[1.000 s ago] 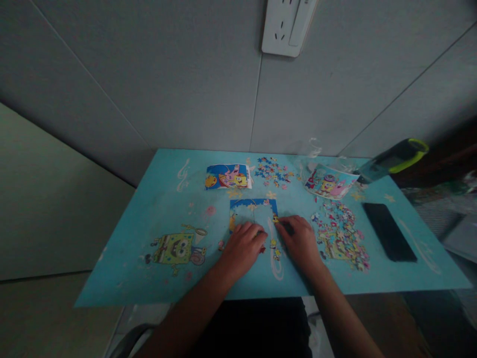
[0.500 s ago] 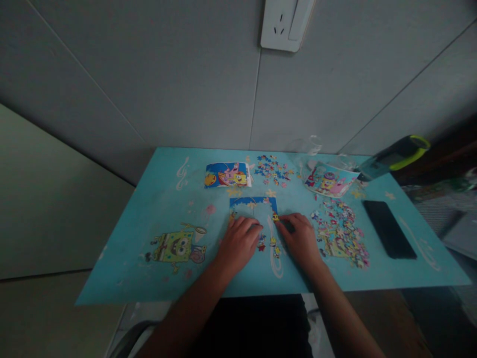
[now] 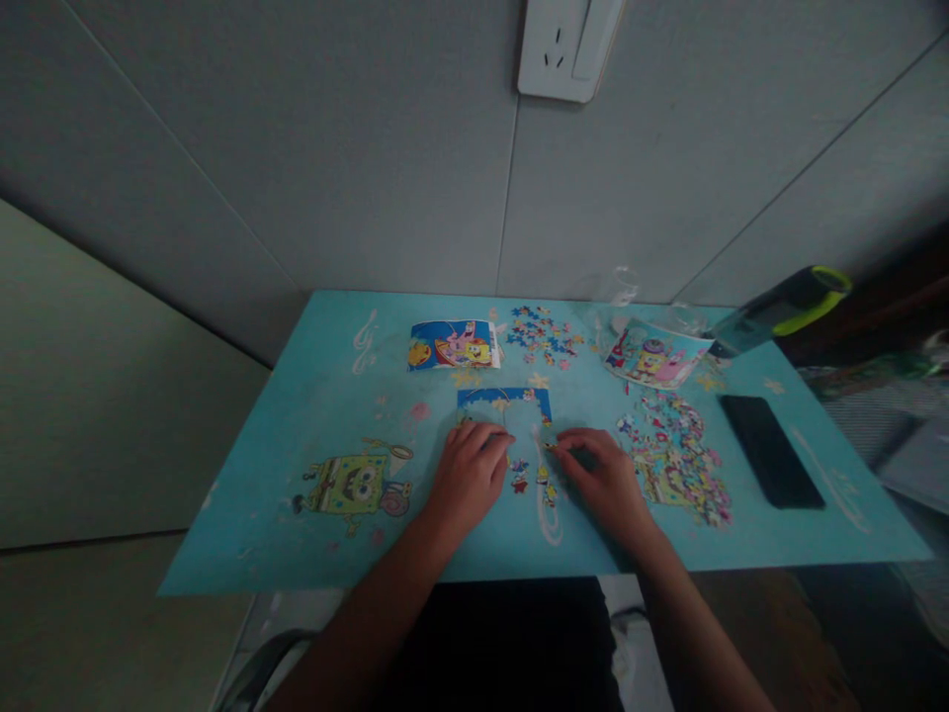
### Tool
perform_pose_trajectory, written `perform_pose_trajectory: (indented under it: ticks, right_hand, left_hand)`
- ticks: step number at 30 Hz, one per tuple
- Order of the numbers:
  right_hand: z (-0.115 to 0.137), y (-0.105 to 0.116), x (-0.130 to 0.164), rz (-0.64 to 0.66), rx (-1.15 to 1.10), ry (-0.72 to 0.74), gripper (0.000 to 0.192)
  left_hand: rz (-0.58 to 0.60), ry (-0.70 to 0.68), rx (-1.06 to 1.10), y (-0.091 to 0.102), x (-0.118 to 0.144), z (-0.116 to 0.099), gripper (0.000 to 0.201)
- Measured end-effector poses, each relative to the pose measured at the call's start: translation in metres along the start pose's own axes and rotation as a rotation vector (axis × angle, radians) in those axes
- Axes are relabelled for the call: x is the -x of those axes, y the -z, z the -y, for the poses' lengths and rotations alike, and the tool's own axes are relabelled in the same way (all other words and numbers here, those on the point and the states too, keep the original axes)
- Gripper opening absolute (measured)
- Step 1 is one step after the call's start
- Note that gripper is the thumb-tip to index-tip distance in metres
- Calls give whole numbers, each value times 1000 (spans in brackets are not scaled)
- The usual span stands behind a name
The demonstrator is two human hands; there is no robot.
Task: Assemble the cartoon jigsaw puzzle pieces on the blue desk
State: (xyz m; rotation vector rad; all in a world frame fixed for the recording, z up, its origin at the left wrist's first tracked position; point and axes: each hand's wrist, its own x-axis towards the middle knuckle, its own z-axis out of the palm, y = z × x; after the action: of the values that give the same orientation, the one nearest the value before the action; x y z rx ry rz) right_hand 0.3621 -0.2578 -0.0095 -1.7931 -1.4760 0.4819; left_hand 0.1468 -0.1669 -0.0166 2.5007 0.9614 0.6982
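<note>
While both forearms reach in from the near edge of the blue cartoon-printed table (image 3: 297, 396), the person's left hand (image 3: 469, 475) lies palm down, fingers loosely curled, over the left side of a partly assembled jigsaw frame (image 3: 504, 403); whether anything sits under that palm cannot be made out. The right hand (image 3: 604, 477) rests just to the right of the frame, its fingertips drawn together on what looks like a small puzzle piece (image 3: 550, 447) at the frame's right edge, though the dim light leaves the pinch itself unclear. Only the frame's blue top border shows in full, lying near the table's middle, directly ahead of the person. A few loose pieces (image 3: 530, 477) lie on the table between the two hands.

To the right, near the right hand, spreads a broad pile of unsorted pieces (image 3: 678, 460), and beyond it a dark phone (image 3: 771, 450) lies flat. At the far side of the table sit a printed reference picture (image 3: 454, 345), a smaller scatter of blue pieces (image 3: 543, 336) and a cartoon-printed cup (image 3: 656, 356) tipped on its side. A dark bottle with a green lid (image 3: 786, 307) lies near the back right corner. A white wall socket (image 3: 567, 44) hangs above.
</note>
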Motion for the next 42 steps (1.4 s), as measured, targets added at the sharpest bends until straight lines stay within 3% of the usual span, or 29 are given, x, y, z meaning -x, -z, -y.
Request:
perform_pose_trajectory:
  ticks: [5, 9, 14, 23, 32, 42]
  right_hand:
    - [-11, 17, 21, 99, 66, -28, 14]
    - [-19, 23, 28, 91, 185, -41, 13]
    - [-7, 13, 26, 49, 260, 23, 15]
    - [7, -5, 26, 130, 281, 77, 21]
    - [18, -6, 20, 132, 113, -13, 9]
    - [10, 0, 9, 35, -127, -112, 28]
  left_hand:
    - [-38, 35, 4, 1, 0, 2, 24]
    - [-76, 57, 11, 1, 0, 2, 25]
    - [-120, 79, 18, 0, 0, 2, 27]
    - [-84, 61, -24, 2, 0, -2, 25]
    - [-49, 51, -27, 1, 0, -3, 24]
    - [-53, 61, -28, -2, 1, -4, 23]
